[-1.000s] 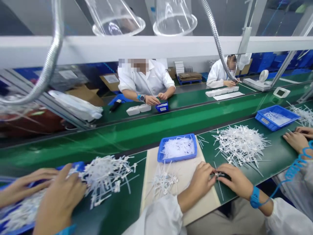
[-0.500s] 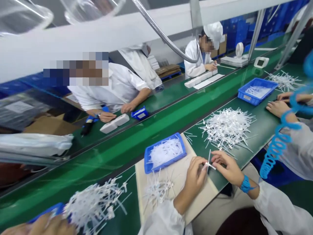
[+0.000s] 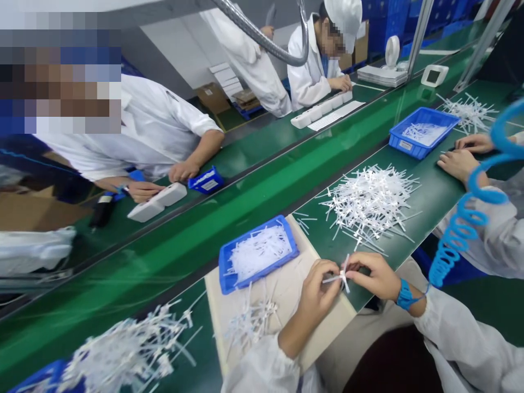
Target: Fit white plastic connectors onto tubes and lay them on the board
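My left hand (image 3: 316, 295) pinches a small white cross-shaped piece with thin translucent strips (image 3: 343, 275) between thumb and fingers. From the other side, my right hand (image 3: 377, 277) is closed on the same piece, thumb and forefinger at its edge. Strips stick out upward, downward and to the left from its white middle. Both hands are above the near right corner of a beige board (image 3: 327, 333). Just left of my left hand, a small heap of similar pieces (image 3: 256, 316) lies on the board. A blue tray (image 3: 223, 267) of loose translucent strips stands on its far end.
A large heap of white pieces (image 3: 372, 199) lies to the right, with another heap (image 3: 126, 349) at lower left. A coiled blue cord (image 3: 444, 256) runs to my right wristband. Co-workers' hands (image 3: 460, 164) rest at right; others work across the green bench (image 3: 262, 188).
My right fingers have closed onto the piece, where they were spread apart beside it. The piece has turned, with a strip now pointing left. The whole view has shifted slightly.
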Demonstrator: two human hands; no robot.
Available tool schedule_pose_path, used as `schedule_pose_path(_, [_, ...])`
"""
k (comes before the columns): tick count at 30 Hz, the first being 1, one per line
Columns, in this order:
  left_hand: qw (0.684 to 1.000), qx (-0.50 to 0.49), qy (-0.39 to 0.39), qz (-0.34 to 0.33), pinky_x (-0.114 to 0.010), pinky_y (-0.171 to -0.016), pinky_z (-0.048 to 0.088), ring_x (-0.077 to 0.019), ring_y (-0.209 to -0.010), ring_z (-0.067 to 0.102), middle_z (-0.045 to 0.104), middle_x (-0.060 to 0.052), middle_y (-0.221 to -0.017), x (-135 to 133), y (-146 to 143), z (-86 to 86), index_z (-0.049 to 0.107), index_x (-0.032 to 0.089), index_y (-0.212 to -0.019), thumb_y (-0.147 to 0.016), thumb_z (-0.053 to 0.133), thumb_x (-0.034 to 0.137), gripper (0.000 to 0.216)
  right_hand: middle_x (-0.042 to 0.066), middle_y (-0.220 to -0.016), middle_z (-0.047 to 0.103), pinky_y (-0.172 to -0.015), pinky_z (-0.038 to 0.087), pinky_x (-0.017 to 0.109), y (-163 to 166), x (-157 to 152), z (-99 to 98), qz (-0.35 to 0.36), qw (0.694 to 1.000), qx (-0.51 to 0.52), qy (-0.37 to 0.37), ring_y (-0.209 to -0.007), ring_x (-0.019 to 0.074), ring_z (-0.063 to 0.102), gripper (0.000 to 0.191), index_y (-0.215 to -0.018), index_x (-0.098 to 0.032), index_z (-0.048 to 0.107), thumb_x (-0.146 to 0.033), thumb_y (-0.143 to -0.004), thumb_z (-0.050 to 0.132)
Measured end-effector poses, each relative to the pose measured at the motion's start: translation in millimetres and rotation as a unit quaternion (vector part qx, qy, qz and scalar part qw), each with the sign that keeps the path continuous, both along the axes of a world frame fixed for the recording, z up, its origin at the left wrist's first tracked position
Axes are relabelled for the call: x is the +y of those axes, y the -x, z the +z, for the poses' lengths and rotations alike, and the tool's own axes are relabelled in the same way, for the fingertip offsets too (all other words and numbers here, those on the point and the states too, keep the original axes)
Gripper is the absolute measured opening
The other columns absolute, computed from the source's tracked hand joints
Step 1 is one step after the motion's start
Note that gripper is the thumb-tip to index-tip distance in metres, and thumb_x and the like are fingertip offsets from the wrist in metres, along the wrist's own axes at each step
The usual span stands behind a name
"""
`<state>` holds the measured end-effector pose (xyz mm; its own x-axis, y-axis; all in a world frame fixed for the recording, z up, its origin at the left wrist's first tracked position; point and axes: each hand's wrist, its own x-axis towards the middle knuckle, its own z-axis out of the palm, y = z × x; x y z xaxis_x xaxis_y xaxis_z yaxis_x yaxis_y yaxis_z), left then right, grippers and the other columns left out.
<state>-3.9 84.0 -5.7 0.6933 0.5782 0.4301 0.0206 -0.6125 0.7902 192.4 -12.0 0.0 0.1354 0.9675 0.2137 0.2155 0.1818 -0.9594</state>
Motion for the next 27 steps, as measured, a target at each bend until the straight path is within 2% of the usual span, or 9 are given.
schedule_pose_path(6, [1.000, -0.023, -0.013, -0.002, -0.028, -0.084, 0.057, -0.0183, -0.095, 0.071, 0.072, -0.006, -0.104, -1.0, -0.8, 3.5, 0.067, 0.023, -0.114, -0.103, 0.063, 0.013, 0.015, 0.003, -0.092, 0.080, -0.082, 0.061, 0.029, -0.3, 3.0, -2.2, 0.002, 1.000, -0.021, 0.024, -0.083, 0.0190, 0.075, 0.014, -0.107, -0.023, 0.080, -0.030, -0.105, 0.069])
schedule_pose_path(13, [1.000, 0.001, 0.017, 0.019, -0.028, -0.085, 0.057, -0.0180, -0.094, 0.072, 0.074, -0.006, -0.102, -1.7, -1.9, 7.0, 0.069, 0.022, -0.111, -0.106, 0.059, 0.016, 0.012, 0.001, -0.089, 0.079, -0.083, 0.059, 0.030, -0.4, 5.3, -3.4, -0.014, 0.998, -0.030, 0.048, -0.083, 0.0186, 0.074, 0.017, -0.105, -0.023, 0.079, -0.030, -0.108, 0.064])
schedule_pose_path(17, [0.997, 0.020, 0.048, 0.060, -0.027, -0.080, 0.057, -0.0179, -0.088, 0.073, 0.075, -0.005, -0.096, -1.6, -1.3, 4.7, 0.071, 0.021, -0.106, -0.107, 0.061, 0.023, 0.010, 0.005, -0.101, 0.080, -0.087, 0.061, 0.031, 1.7, 4.9, -11.8, -0.034, 0.998, 0.022, 0.047, -0.093, 0.0196, 0.077, 0.017, -0.119, -0.023, 0.077, -0.030, -0.106, 0.068])
schedule_pose_path(20, [0.994, 0.030, 0.061, 0.081, -0.027, -0.077, 0.057, -0.0181, -0.085, 0.073, 0.076, -0.005, -0.093, -1.1, -0.7, 4.5, 0.072, 0.020, -0.101, -0.107, 0.063, 0.028, 0.013, 0.008, -0.113, 0.079, -0.083, 0.063, 0.030, 2.6, 2.8, -16.2, -0.032, 0.997, 0.055, 0.035, -0.094, 0.0191, 0.077, 0.027, -0.129, -0.023, 0.073, -0.028, -0.102, 0.073])
schedule_pose_path(23, [0.994, 0.031, 0.062, 0.087, -0.027, -0.074, 0.056, -0.0180, -0.080, 0.072, 0.075, -0.004, -0.087, -0.2, -0.6, 6.1, 0.072, 0.020, -0.096, -0.107, 0.064, 0.031, 0.017, 0.007, -0.112, 0.079, -0.084, 0.064, 0.031, 1.9, 0.4, -14.4, -0.002, 0.999, 0.049, 0.023, -0.090, 0.0181, 0.076, 0.036, -0.138, -0.025, 0.070, -0.027, -0.103, 0.073])
schedule_pose_path(27, [0.995, 0.030, 0.058, 0.077, -0.028, -0.075, 0.056, -0.0182, -0.079, 0.072, 0.075, -0.004, -0.086, 0.3, -1.6, 8.3, 0.073, 0.020, -0.093, -0.107, 0.065, 0.031, 0.019, 0.006, -0.108, 0.082, -0.089, 0.065, 0.032, 0.2, -0.8, -11.3, 0.032, 0.999, 0.030, 0.010, -0.095, 0.0197, 0.078, 0.039, -0.145, -0.026, 0.070, -0.031, -0.107, 0.069])
